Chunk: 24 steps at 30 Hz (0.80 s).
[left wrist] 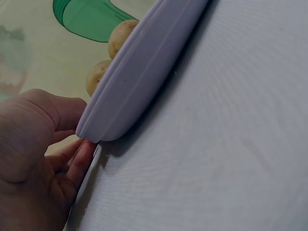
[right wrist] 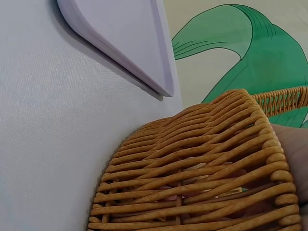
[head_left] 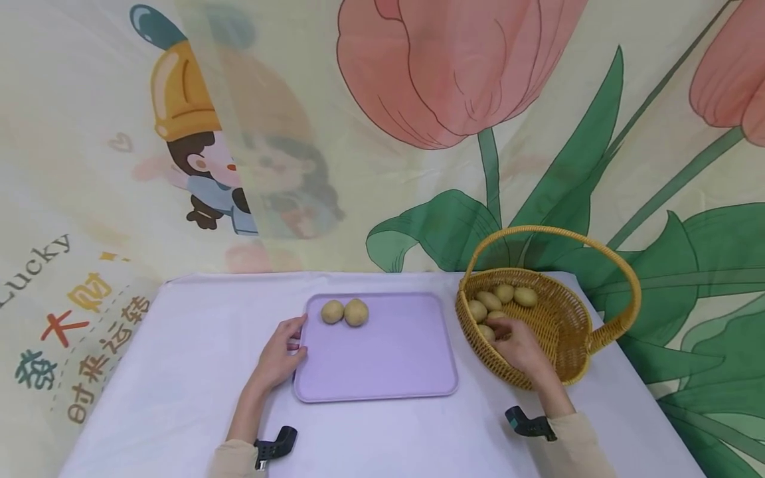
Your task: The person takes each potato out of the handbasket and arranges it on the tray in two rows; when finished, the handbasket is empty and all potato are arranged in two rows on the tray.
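Lilac plastic tray (head_left: 376, 362): my left hand (head_left: 279, 352), loosely open, touches its rim, presumably steadying it; my right hand (head_left: 518, 344) reaches among potatoes (head_left: 526, 297) in the wicker basket (head_left: 558, 325), grip hidden.

Both arms reach from the near edge towards the far side, well apart; each wears a pale sleeve, the left sleeve (head_left: 236, 459) and right sleeve (head_left: 580, 445) ending short of the wrist; the left forearm (head_left: 248, 408) slants far and right, its left hand (head_left: 282, 352) turned inward, with the thumb (head_left: 297, 358) on the near side, apart from the fingers (head_left: 291, 325); the right forearm (head_left: 556, 392) slants far and left, its right hand (head_left: 518, 345) bent downward, knuckles uppermost, fingertips partly hidden.
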### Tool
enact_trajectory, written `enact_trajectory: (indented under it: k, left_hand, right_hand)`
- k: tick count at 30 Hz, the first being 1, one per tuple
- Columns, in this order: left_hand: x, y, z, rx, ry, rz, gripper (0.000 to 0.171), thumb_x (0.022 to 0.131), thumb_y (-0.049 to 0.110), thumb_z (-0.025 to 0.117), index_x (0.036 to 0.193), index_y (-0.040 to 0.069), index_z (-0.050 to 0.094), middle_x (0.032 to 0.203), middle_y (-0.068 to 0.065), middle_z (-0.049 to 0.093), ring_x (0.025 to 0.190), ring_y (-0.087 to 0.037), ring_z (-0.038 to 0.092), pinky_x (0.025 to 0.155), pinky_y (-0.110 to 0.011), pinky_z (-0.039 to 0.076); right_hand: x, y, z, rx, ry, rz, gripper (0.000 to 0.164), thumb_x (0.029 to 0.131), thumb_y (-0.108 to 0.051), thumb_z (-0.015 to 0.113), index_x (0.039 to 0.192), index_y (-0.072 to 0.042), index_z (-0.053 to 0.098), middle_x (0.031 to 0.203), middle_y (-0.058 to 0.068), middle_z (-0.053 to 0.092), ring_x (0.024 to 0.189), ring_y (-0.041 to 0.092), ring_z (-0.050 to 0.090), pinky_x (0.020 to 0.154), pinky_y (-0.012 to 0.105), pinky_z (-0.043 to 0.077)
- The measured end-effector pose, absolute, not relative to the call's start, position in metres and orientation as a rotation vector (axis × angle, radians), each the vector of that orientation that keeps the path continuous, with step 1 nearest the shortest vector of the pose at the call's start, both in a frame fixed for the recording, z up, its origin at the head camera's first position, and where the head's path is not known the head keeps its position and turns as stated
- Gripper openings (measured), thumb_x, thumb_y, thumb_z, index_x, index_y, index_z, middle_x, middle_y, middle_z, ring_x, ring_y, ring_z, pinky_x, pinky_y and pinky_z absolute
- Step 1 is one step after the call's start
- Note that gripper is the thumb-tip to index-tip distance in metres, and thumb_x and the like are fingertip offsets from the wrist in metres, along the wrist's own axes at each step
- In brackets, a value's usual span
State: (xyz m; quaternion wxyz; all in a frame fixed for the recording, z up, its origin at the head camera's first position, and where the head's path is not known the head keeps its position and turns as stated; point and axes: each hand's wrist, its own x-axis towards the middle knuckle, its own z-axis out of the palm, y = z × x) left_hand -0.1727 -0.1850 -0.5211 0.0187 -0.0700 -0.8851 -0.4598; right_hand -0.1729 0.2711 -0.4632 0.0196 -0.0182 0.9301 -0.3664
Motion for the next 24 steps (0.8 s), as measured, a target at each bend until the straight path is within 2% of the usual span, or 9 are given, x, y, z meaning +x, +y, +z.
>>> enact_trajectory:
  k: [5,13,18,24]
  left_hand:
    - [-0.166,-0.191,-0.519,-0.225,-2.746,-1.403,0.063,0.082,-0.008,0.063,0.143,-0.006,0.045,0.134,-0.024,0.049,0.101,-0.032,0.059,0.087,-0.041,0.056]
    - [-0.168,-0.191,-0.518,-0.209,-2.754,-1.422,0.064,0.083,-0.007,0.063,0.144,-0.004,0.045,0.136,-0.023,0.048,0.106,-0.032,0.057,0.090,-0.043,0.055]
    - [-0.170,-0.187,-0.521,-0.217,-2.746,-1.425,0.063,0.082,-0.008,0.063,0.143,-0.005,0.046,0.137,-0.023,0.048,0.106,-0.031,0.057,0.089,-0.039,0.056]
    - [-0.173,-0.185,-0.520,-0.212,-2.739,-1.439,0.063,0.083,-0.007,0.063,0.144,-0.005,0.045,0.139,-0.023,0.047,0.109,-0.033,0.055,0.091,-0.041,0.055]
  right_hand:
    - [-0.166,0.265,-0.467,-0.054,2.848,-1.226,0.033,0.081,0.004,0.070,0.114,0.009,0.067,0.095,0.016,0.067,0.086,0.025,0.061,0.070,0.030,0.052]
    - [-0.167,0.267,-0.461,0.102,2.802,-1.401,0.041,0.084,0.002,0.070,0.124,0.007,0.062,0.105,0.023,0.064,0.094,0.029,0.062,0.070,0.022,0.052]
    - [-0.169,0.265,-0.450,0.141,2.853,-1.460,0.044,0.085,-0.003,0.073,0.126,0.006,0.061,0.110,0.026,0.063,0.091,0.033,0.067,0.068,0.017,0.054]
    - [-0.172,0.249,-0.429,0.163,2.889,-1.533,0.049,0.085,-0.013,0.077,0.130,0.001,0.062,0.117,0.024,0.061,0.096,0.032,0.067,0.067,0.015,0.053]
